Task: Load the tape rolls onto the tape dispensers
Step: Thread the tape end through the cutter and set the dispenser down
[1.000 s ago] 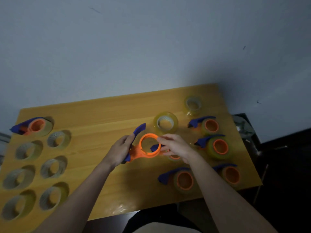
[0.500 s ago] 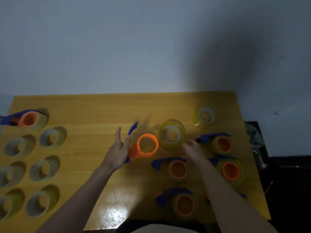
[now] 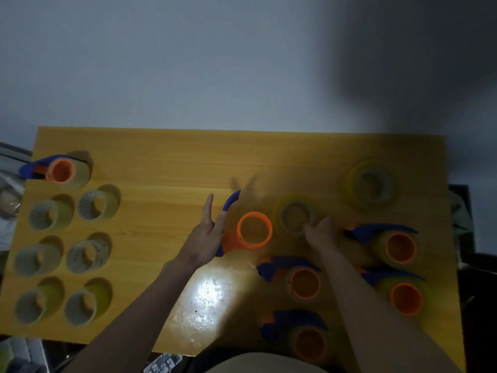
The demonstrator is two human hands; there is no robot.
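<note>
An empty orange tape dispenser (image 3: 254, 231) with a blue blade stands on the wooden table (image 3: 161, 162) near the middle. My left hand (image 3: 204, 238) rests against its handle side, fingers straight and spread. Just right of it lies a yellowish tape roll (image 3: 290, 211). My right hand (image 3: 320, 232), blurred, has its fingers curled on that roll's near right rim. A second loose roll (image 3: 372, 184) lies at the far right.
Several loaded dispensers stand on the right, among them those at the right edge (image 3: 400, 249) and in front of the empty one (image 3: 304, 284). One loaded dispenser (image 3: 61, 170) and several bare rolls (image 3: 87, 254) fill the left side. A glare patch lies on the table's near middle.
My right hand left the empty dispenser and moved right and away to the tape roll. My left hand loosened from a grip to spread fingers. The view tilted and closed in.
</note>
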